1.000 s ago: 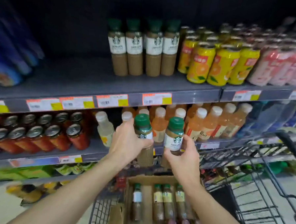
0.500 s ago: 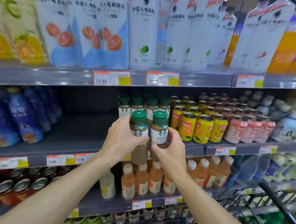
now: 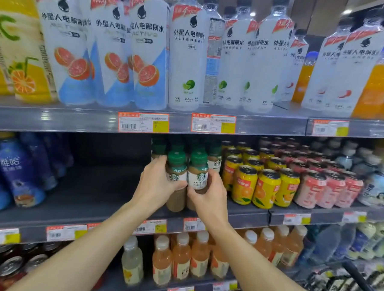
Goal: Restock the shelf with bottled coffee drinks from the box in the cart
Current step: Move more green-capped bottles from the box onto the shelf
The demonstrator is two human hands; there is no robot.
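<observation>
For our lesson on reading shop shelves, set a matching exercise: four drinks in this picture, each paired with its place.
Things:
1. green-capped coffee bottles
2. yellow orange-printed cans
3. tall white grapefruit-printed bottles
4. white-capped peach-coloured bottles

Places:
A. top shelf
B. bottom shelf
C. held in both hands
D. middle shelf, right of the hands

Pairs: 1-C, 2-D, 3-A, 4-B
</observation>
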